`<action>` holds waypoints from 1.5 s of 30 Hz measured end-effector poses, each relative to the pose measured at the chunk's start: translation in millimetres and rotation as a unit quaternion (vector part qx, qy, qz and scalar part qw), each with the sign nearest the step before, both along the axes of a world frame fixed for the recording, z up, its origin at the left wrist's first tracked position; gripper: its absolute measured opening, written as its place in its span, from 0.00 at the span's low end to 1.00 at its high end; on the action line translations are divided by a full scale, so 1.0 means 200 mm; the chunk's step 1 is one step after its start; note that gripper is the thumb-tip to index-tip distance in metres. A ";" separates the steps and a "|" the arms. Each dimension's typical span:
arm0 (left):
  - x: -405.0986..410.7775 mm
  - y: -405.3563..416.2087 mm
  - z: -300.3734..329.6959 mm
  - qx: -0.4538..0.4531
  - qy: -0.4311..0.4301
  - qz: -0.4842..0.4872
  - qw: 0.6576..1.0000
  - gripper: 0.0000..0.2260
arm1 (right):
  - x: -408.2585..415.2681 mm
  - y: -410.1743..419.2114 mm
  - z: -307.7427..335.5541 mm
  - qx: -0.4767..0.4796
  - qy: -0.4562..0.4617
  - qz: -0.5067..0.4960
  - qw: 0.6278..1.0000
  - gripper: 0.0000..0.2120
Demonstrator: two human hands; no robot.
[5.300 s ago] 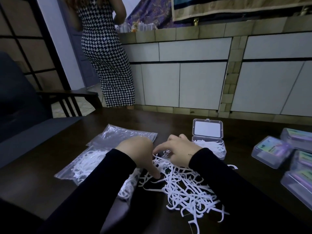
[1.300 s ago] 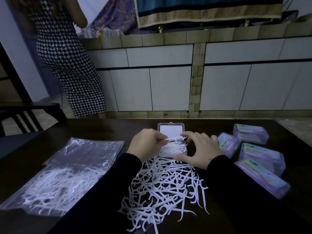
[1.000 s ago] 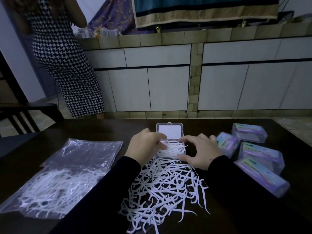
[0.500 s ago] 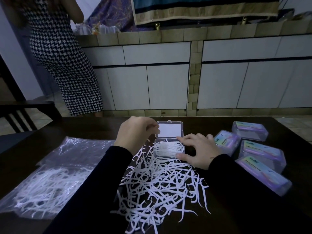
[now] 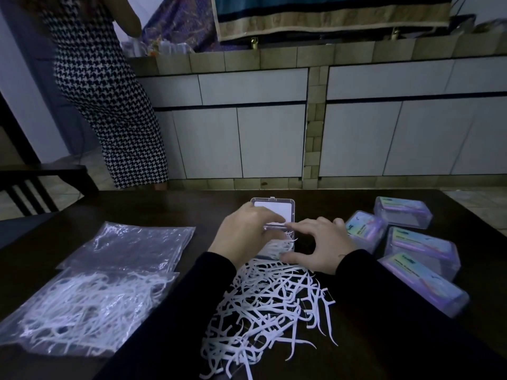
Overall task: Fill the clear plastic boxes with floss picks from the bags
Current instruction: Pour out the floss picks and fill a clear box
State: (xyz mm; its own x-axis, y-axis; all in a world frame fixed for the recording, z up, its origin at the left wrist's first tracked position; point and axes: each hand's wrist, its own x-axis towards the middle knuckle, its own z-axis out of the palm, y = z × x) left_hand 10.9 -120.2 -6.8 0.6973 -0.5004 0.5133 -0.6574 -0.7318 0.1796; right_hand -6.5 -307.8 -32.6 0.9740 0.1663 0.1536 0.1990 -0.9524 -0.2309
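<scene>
Clear plastic box (image 5: 274, 244) sits open, nearly full. Left hand (image 5: 244, 234) pinches floss picks (image 5: 282, 244) into it; right hand (image 5: 319, 246), fingers spread, steadies its side. Recommend laying picks parallel, flat.

Labels on four closed boxes (image 5: 422, 248) at right: coloured, with small print, too blurred to read. No other text, numbers or signs legible.

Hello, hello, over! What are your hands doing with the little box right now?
Left hand over open box, grip unclear. Right hand open, steadying box. Loose floss picks piled in front. Nothing blocking.
</scene>
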 end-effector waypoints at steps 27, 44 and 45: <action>0.00 0.05 -0.01 0.060 0.017 -0.037 0.997 0.14 | -0.01 0.00 0.02 -0.014 0.021 0.001 1.000 0.38; 0.08 0.16 -0.03 0.045 0.094 0.018 0.994 0.10 | 0.01 -0.01 0.02 -0.030 0.022 0.002 0.999 0.39; 0.07 0.15 -0.03 0.046 0.086 0.022 0.995 0.10 | 0.01 -0.01 0.02 -0.031 0.022 0.004 0.999 0.39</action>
